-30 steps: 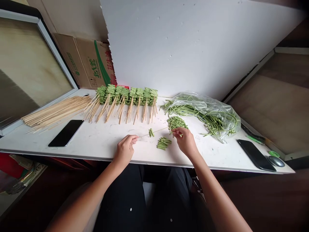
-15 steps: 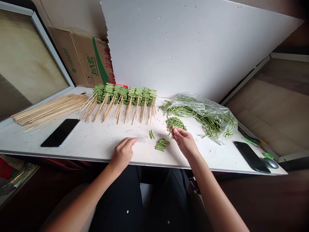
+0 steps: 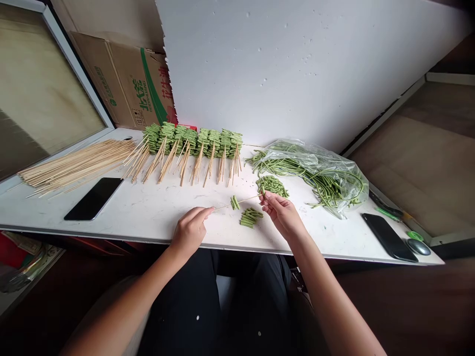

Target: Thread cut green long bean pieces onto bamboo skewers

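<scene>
a thin skewer (image 3: 249, 199) spans the gap between two pinching hands above the bench (image 3: 148, 210).
the left hand (image 3: 189, 230) has a narrow grip on the skewer's near end; its long axis runs rightward and slightly away, to the fingers of the right hand (image 3: 280, 211), whose grip is closed on one short bean piece (image 3: 263, 190) at the far end, set across the shaft; whether the tip has pierced it, i cannot tell. two threaded pieces (image 3: 233, 203) sit crosswise between the hands; the loose cut pieces (image 3: 248, 218) lie just below, nearer the right hand.
</scene>
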